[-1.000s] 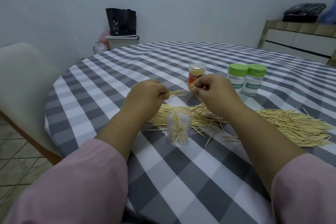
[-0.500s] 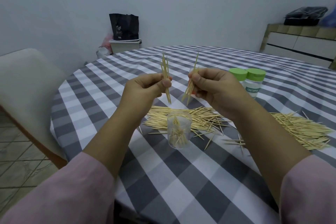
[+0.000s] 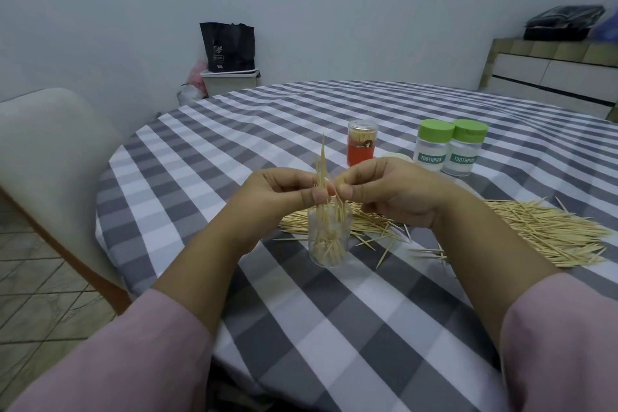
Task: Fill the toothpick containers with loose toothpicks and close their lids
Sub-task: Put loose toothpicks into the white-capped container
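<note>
**Dropping a bundle into the clear cup**

Our left hand [image 3: 284,191] and right hand [image 3: 384,192] both pinch a small bundle of pale wooden toothpicks [image 3: 322,170] directly above the clear round plastic container [image 3: 329,237] on the checked worktop [image 3: 301,328]. The bundle stands nearly upright, long axis vertical, lower tips entering the container's mouth. We should keep it vertical and release gently.

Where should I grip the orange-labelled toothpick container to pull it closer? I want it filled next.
Grip the orange-labelled container round its upper body, just below the clear cap, coming from its left. It stands upright and round, so fingers wrap it easily. The two green-lidded jars stand to its right, and the right hand is in front of its base.
</note>
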